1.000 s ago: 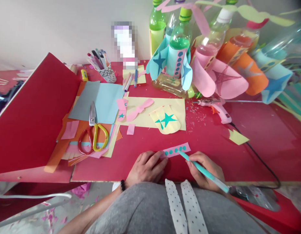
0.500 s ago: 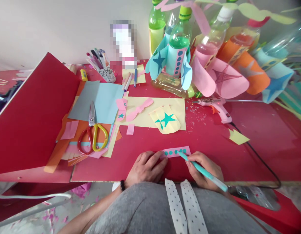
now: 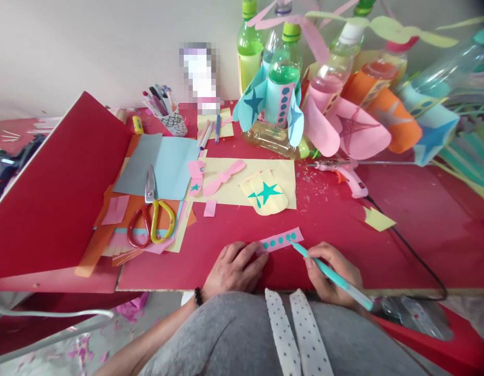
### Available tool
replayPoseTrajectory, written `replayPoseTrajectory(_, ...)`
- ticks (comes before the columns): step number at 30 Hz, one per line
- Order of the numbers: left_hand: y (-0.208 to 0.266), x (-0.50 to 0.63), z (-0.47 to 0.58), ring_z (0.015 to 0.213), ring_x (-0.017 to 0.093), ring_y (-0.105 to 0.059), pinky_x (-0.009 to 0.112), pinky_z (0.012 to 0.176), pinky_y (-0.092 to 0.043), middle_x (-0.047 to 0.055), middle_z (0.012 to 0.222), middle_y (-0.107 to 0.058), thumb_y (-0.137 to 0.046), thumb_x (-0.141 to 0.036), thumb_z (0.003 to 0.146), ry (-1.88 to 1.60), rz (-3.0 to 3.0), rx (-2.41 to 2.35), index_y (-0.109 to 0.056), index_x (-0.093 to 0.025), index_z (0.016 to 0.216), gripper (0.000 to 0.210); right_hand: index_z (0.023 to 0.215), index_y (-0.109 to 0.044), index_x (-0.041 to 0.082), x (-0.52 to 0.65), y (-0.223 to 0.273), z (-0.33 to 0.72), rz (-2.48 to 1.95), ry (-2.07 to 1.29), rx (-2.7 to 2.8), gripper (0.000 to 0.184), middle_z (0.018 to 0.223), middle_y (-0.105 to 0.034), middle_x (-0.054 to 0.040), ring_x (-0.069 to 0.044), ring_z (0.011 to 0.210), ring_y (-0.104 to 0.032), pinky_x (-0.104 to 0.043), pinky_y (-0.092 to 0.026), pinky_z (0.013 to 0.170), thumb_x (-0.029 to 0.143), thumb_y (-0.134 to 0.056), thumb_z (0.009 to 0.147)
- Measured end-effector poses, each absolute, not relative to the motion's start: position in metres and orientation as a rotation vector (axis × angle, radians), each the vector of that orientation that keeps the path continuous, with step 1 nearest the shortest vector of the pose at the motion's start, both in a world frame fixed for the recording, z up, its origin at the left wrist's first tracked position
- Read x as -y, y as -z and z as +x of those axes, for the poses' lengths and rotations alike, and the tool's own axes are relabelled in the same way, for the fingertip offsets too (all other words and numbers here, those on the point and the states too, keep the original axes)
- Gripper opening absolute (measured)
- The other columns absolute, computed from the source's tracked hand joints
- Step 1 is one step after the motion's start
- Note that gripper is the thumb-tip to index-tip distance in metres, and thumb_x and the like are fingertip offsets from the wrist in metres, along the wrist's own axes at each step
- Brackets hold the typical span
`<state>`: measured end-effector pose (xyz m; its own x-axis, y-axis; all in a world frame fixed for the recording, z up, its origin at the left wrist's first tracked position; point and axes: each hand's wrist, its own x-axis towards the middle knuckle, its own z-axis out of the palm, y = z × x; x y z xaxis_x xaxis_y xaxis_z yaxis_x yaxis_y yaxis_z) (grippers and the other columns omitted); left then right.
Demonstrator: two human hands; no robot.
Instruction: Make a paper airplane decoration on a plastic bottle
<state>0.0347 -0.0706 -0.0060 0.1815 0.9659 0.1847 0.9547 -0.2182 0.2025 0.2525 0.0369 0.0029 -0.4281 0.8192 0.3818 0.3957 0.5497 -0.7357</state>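
A pink paper strip (image 3: 284,238) with a row of several teal dots lies on the red tabletop in front of me. My left hand (image 3: 237,266) lies flat, fingers stretched out, its fingertips pressing the strip's left end and covering it. In my right hand (image 3: 333,274) is a teal marker pen (image 3: 331,275), its tip at the strip near the right-hand dots. Just beyond the strip rest a cream paper piece with a green star (image 3: 267,193) and a small pink paper square (image 3: 210,208).
Scissors (image 3: 151,209) lie on coloured paper (image 3: 175,167) at left, beside a raised red panel (image 3: 65,193). Bottles with paper fins (image 3: 284,73) crowd the back right. A pink glue gun (image 3: 349,175) trails its cord there. Behind stands a pen cup (image 3: 175,122).
The marker tip has shifted right along the strip, and my right hand has moved slightly right with it. The strip's right end now tilts a little further up. My left hand stays in place.
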Motion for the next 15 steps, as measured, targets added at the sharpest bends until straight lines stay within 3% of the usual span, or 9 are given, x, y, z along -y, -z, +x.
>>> replayPoseTrajectory(9, -0.001, 0.057, 0.037, 0.108, 0.024, -0.046, 0.038, 0.084, -0.042, 0.0, 0.138, -0.052, -0.052, -0.023, 0.092, -0.345, 2.516, -1.887, -0.052, -0.033, 0.133, 0.043, 0.088, -0.059, 0.022, -0.039, -0.009, 0.252, -1.023, -0.804, 2.022, 0.003, 0.078, -0.064, -0.0013, -0.014, 0.066, -0.062, -0.024, -0.05, 0.063, 0.023, -0.058, 0.085)
replayPoseTrajectory(15, -0.003, 0.035, 0.048, 0.113, 0.027, -0.042, 0.04, 0.087, -0.041, -0.002, 0.151, -0.038, -0.049, -0.04, 0.093, -0.255, 2.449, -1.774, -0.043, -0.031, 0.141, 0.05, 0.09, -0.058, 0.021, -0.04, -0.007, 0.256, -1.038, -0.829, 2.014, 0.006, 0.079, -0.063, -0.0008, -0.012, 0.066, -0.06, -0.022, -0.049, 0.063, 0.022, -0.059, 0.085)
